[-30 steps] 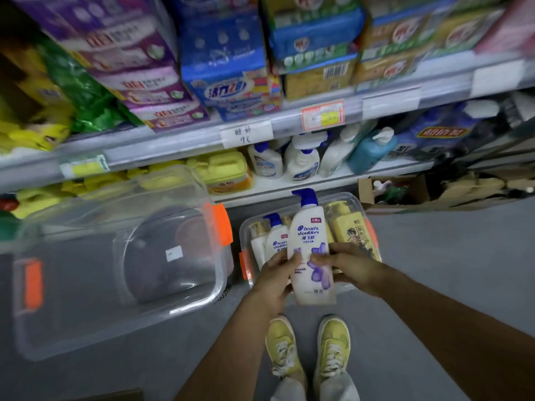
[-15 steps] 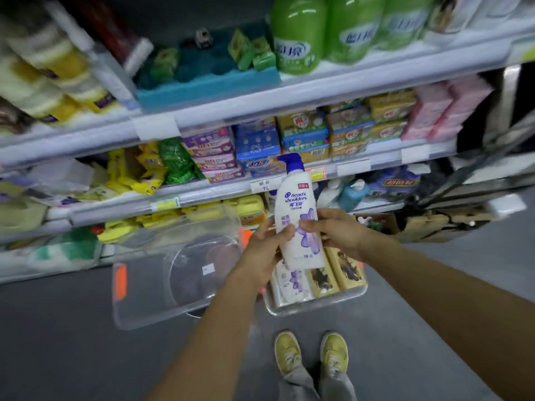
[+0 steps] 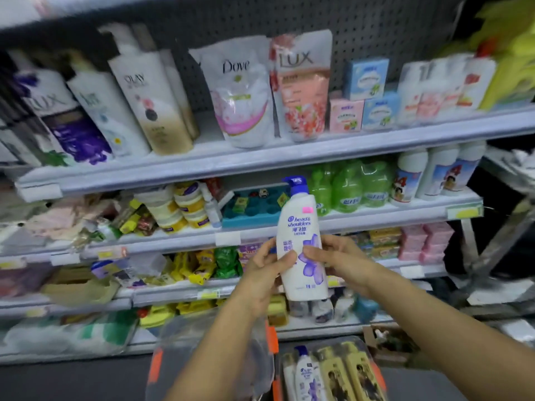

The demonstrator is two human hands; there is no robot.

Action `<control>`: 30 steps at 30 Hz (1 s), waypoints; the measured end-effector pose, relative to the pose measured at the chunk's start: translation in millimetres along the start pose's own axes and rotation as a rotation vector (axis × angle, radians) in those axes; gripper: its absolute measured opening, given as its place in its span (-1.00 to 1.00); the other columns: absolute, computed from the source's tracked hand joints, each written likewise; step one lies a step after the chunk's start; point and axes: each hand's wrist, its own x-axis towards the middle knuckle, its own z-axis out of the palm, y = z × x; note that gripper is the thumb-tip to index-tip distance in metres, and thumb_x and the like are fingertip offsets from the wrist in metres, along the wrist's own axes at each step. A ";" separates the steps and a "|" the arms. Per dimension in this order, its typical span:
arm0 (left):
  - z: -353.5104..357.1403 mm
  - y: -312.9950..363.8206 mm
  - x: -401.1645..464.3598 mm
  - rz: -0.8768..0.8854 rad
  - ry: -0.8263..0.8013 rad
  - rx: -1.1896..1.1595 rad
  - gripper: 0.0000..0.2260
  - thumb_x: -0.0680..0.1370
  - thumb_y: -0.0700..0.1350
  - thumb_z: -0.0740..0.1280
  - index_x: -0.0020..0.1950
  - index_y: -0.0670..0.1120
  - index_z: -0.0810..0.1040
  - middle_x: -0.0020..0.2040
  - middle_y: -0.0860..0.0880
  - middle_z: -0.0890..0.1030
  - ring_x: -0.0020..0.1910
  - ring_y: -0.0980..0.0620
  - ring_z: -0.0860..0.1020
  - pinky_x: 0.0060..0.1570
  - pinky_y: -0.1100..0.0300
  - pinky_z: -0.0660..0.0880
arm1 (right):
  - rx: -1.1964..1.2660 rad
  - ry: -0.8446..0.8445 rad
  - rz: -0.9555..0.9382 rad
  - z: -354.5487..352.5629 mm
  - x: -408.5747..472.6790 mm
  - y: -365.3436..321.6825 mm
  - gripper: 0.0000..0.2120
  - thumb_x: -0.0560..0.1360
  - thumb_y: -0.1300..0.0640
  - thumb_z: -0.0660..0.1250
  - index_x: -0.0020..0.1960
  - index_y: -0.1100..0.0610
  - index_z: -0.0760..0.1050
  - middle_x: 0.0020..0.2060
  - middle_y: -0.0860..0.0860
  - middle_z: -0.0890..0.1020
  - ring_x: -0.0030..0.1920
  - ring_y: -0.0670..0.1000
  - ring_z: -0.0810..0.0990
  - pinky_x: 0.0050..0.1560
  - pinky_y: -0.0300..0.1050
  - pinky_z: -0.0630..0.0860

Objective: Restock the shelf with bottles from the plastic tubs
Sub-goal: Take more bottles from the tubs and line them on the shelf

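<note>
A white Head & Shoulders bottle (image 3: pixel 301 241) with a blue pump and a purple flower print is held upright in front of the middle shelves. My left hand (image 3: pixel 267 273) grips its left side, thumb across the label. My right hand (image 3: pixel 337 260) grips its right side. Below, a clear plastic tub (image 3: pixel 379 374) on the floor holds another white shampoo bottle (image 3: pixel 307 377) and several yellow bottles (image 3: pixel 350 374). A second clear tub (image 3: pixel 162 369) with orange latches stands to its left, partly behind my left arm. The upper shelf (image 3: pixel 260 162) carries tall bottles and refill pouches.
Shelves fill the whole wall ahead. Green bottles (image 3: pixel 350 183) and white bottles (image 3: pixel 434 172) stand on the shelf behind the held bottle, beside a teal tray (image 3: pixel 254 206). Lower shelves hold packets and soap boxes. A metal rack (image 3: pixel 498 241) stands at the right.
Both hands have lifted the shampoo bottle from the tub up to mid-shelf height. My view has tilted upward, bringing higher shelves into sight and pushing the tubs to the bottom edge.
</note>
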 end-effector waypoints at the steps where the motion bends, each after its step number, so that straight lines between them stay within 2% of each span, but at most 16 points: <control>1: 2.5 12.3 -4.9 0.020 -0.007 0.003 -0.64 0.51 -0.27 0.42 0.29 -0.09 0.51 -0.03 -0.04 0.73 -0.15 0.04 0.70 -0.15 0.10 0.64 | -0.011 -0.004 -0.019 2.3 -3.2 -11.9 -0.66 0.44 0.15 0.46 0.19 0.21 0.57 0.00 0.11 0.71 0.02 0.15 0.69 0.00 0.05 0.62; 3: 8.0 38.7 -15.6 0.077 -0.012 0.008 -0.63 0.52 -0.26 0.42 0.30 -0.08 0.50 0.01 -0.08 0.72 -0.14 0.02 0.69 -0.13 0.08 0.63 | -0.041 -0.008 -0.069 6.1 -10.6 -39.7 -0.68 0.45 0.15 0.45 0.17 0.21 0.58 0.00 0.12 0.71 0.06 0.20 0.67 0.12 0.17 0.55; 4: 10.4 49.4 -18.0 0.102 -0.016 0.010 -0.63 0.52 -0.27 0.42 0.30 -0.08 0.49 0.02 -0.11 0.72 -0.14 0.01 0.69 -0.12 0.08 0.64 | -0.043 -0.010 -0.096 7.1 -12.3 -52.0 -0.68 0.45 0.16 0.45 0.17 0.22 0.57 0.01 0.13 0.71 0.05 0.21 0.67 0.11 0.17 0.57; 7: 19.2 84.4 -27.9 0.185 -0.026 0.015 -0.59 0.51 -0.26 0.43 0.34 -0.09 0.46 0.06 -0.11 0.71 -0.09 -0.01 0.69 -0.04 0.04 0.64 | -0.065 -0.017 -0.185 10.0 -20.1 -90.9 -0.68 0.45 0.17 0.45 0.17 0.24 0.57 0.02 0.13 0.70 0.00 0.14 0.68 -0.07 -0.02 0.60; 10: 26.8 116.9 -33.7 0.270 -0.031 0.042 -0.57 0.50 -0.24 0.44 0.35 -0.11 0.47 0.08 -0.10 0.71 -0.02 -0.05 0.68 0.07 -0.04 0.59 | -0.092 -0.035 -0.267 11.0 -24.6 -125.5 -0.70 0.45 0.15 0.45 0.15 0.22 0.58 0.00 0.10 0.71 0.00 0.12 0.69 -0.07 -0.07 0.58; 12: 33.1 140.1 -38.3 0.320 -0.037 0.060 -0.59 0.50 -0.23 0.43 0.34 -0.12 0.48 0.09 -0.11 0.70 -0.02 -0.07 0.68 0.01 -0.01 0.60 | -0.096 -0.041 -0.308 12.1 -26.6 -149.3 -0.71 0.45 0.14 0.45 0.14 0.22 0.59 -0.02 0.10 0.72 0.01 0.14 0.69 -0.04 -0.04 0.59; 15: 42.2 173.5 -43.8 0.383 -0.049 0.052 -0.62 0.50 -0.24 0.43 0.30 -0.09 0.50 0.07 -0.11 0.70 -0.08 -0.03 0.69 -0.18 0.11 0.62 | -0.081 -0.044 -0.365 14.3 -29.0 -183.4 -0.72 0.45 0.17 0.45 0.14 0.21 0.59 -0.04 0.10 0.72 -0.04 0.09 0.70 -0.12 -0.10 0.58; 18: 51.8 202.7 -47.5 0.450 -0.053 0.073 -0.58 0.49 -0.23 0.43 0.34 -0.10 0.49 0.07 -0.08 0.70 -0.05 -0.01 0.68 -0.16 0.13 0.60 | -0.118 -0.035 -0.431 14.9 -33.7 -214.5 -0.72 0.45 0.14 0.45 0.14 0.18 0.59 -0.05 0.08 0.72 -0.09 0.04 0.71 -0.09 -0.08 0.60; 21: 62.6 224.8 -50.9 0.494 -0.049 0.107 -0.60 0.52 -0.23 0.42 0.34 -0.11 0.48 -0.02 -0.01 0.72 -0.09 0.03 0.69 -0.17 0.18 0.61 | -0.156 -0.039 -0.491 10.8 -36.7 -237.9 -0.72 0.46 0.12 0.44 0.15 0.17 0.59 -0.04 0.06 0.72 -0.05 0.06 0.71 -0.01 -0.03 0.60; 24: 71.8 242.1 -50.0 0.516 -0.038 0.127 -0.61 0.53 -0.21 0.43 0.34 -0.10 0.47 -0.04 -0.01 0.73 -0.08 0.02 0.70 -0.11 0.15 0.63 | -0.150 -0.037 -0.499 5.6 -35.4 -256.0 -0.66 0.45 0.10 0.45 0.18 0.19 0.58 -0.02 0.07 0.72 -0.03 0.08 0.71 -0.03 -0.01 0.61; 27: 79.1 258.4 -47.2 0.544 -0.035 0.138 -0.60 0.52 -0.19 0.43 0.35 -0.10 0.46 -0.03 -0.01 0.73 -0.06 0.01 0.70 -0.12 0.17 0.62 | -0.146 -0.039 -0.510 3.6 -35.8 -273.2 -0.69 0.47 0.10 0.43 0.17 0.19 0.58 -0.03 0.08 0.72 -0.14 0.01 0.71 -0.29 -0.22 0.55; 28: 81.2 264.6 -46.3 0.554 -0.037 0.145 -0.59 0.52 -0.18 0.44 0.35 -0.10 0.46 -0.01 -0.02 0.73 -0.05 0.00 0.70 -0.10 0.15 0.62 | -0.152 -0.038 -0.516 2.5 -35.2 -279.2 -0.70 0.48 0.10 0.43 0.17 0.19 0.58 -0.04 0.08 0.72 -0.14 0.01 0.71 -0.28 -0.23 0.54; 30: 84.8 276.6 -44.4 0.578 -0.033 0.163 -0.60 0.52 -0.15 0.44 0.34 -0.07 0.47 0.03 -0.02 0.72 0.02 -0.04 0.69 0.09 0.01 0.59 | -0.154 -0.034 -0.540 1.1 -34.6 -292.0 -0.72 0.48 0.11 0.42 0.14 0.21 0.59 -0.10 0.07 0.73 -0.15 0.02 0.71 -0.22 -0.18 0.55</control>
